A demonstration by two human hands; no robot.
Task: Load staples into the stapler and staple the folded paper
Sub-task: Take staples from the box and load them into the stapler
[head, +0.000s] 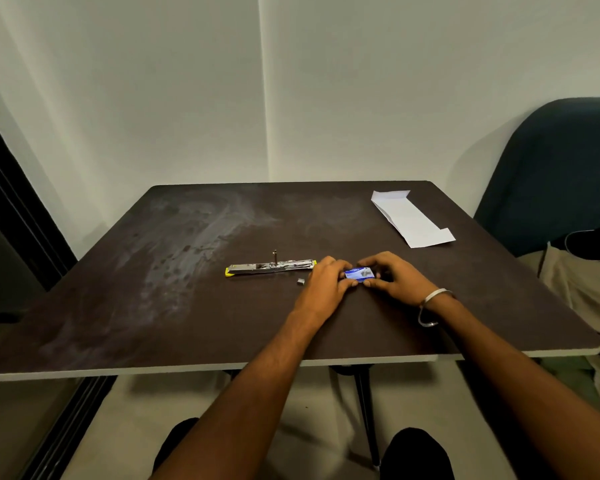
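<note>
I see left hand (328, 284) and right hand (390, 277) pinching blue staple box (359, 274) between fingertips; opened stapler (271, 266) at 9 o'clock, folded paper (411, 218) at 1 o'clock.

The stapler (271, 267) lies opened flat near the middle of the counter (153, 306), with a small staple strip (300, 281) just before its right end. Right of these, the left hand (326, 285) and right hand (392, 275) meet around the staple box (359, 274), which sits between them. The folded paper (411, 218) lies well apart, toward the far right corner, and a chair (551, 174) stands beyond the counter's right edge.
</note>
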